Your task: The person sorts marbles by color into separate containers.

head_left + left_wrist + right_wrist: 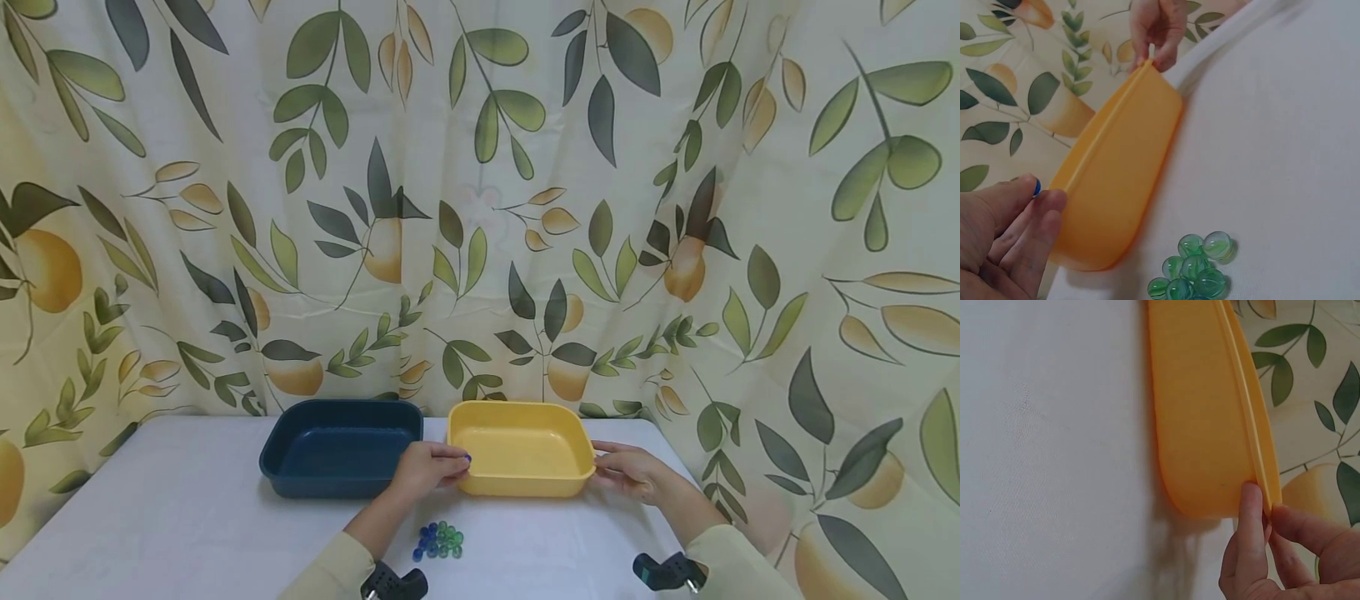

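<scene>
The left hand (429,468) pinches a small blue marble (1037,186) between thumb and fingertips, right at the left end of the yellow tray (525,486). Most of that marble is hidden by the fingers. At the tray's other end, the right hand (633,472) grips the rim, thumb on one side and fingers beneath, as the right wrist view shows. In front of the tray, green marbles (450,537) and blue marbles (429,542) lie in a small cluster on the white tabletop.
A dark blue tray (330,487) stands left of the yellow one, behind the left forearm. Both trays sit near the back of the white table (187,517). A curtain (480,208) printed with leaves and fruit hangs behind it.
</scene>
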The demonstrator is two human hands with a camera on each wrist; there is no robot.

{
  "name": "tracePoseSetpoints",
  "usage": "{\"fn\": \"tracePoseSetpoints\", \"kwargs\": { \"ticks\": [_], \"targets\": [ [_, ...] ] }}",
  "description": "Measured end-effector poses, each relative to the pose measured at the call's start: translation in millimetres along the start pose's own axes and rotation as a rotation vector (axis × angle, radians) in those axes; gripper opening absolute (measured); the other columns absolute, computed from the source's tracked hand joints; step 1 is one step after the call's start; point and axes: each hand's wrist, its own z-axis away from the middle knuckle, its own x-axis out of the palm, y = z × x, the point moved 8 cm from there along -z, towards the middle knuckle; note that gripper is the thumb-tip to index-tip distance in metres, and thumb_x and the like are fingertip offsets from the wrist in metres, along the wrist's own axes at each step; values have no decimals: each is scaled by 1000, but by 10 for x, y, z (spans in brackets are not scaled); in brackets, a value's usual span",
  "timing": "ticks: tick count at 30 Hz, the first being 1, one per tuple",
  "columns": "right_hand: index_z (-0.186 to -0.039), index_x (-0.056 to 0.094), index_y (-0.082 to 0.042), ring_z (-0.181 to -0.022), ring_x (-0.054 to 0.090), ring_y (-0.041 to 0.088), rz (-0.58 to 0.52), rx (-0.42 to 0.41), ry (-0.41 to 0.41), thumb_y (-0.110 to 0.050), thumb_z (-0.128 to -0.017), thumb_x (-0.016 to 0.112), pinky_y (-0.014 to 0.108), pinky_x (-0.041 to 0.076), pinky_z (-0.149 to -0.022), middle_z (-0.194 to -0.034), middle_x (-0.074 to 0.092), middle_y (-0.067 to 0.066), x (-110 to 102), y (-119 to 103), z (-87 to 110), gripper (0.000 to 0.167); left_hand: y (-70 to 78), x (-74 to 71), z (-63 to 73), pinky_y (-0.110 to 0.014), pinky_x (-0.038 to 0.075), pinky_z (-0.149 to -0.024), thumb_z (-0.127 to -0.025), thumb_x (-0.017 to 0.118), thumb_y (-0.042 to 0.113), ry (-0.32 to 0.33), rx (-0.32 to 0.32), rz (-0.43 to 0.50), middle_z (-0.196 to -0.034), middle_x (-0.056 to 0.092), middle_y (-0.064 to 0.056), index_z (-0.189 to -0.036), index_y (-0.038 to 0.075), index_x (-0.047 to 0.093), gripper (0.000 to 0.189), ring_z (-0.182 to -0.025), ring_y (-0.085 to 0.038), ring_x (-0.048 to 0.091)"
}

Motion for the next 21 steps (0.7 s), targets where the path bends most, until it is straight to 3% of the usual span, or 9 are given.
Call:
{"fn": "tracePoseSetpoints", "kwargs": {
  "ticks": [12, 21],
  "targets": [
    [-148, 35, 3, -86, 69, 21, 24, 3, 22, 1, -93, 62, 28, 58, -86, -115, 60, 16, -9, -7, -15, 61, -6, -20, -115, -31, 62, -76, -87, 75, 12, 56, -39, 40, -88, 75, -11, -103, -4, 73, 22, -77, -18, 74],
    [-148, 36, 3, -86, 69, 20, 33, 8, 38, 1, -93, 62, 28, 58, -86, -118, 59, 17, -15, -6, -15, 61, -7, -27, -123, -28, 62, -73, -86, 76, 12, 74, -76, 44, -83, 75, -12, -101, -4, 73, 22, -72, -16, 74]
  ]
}}
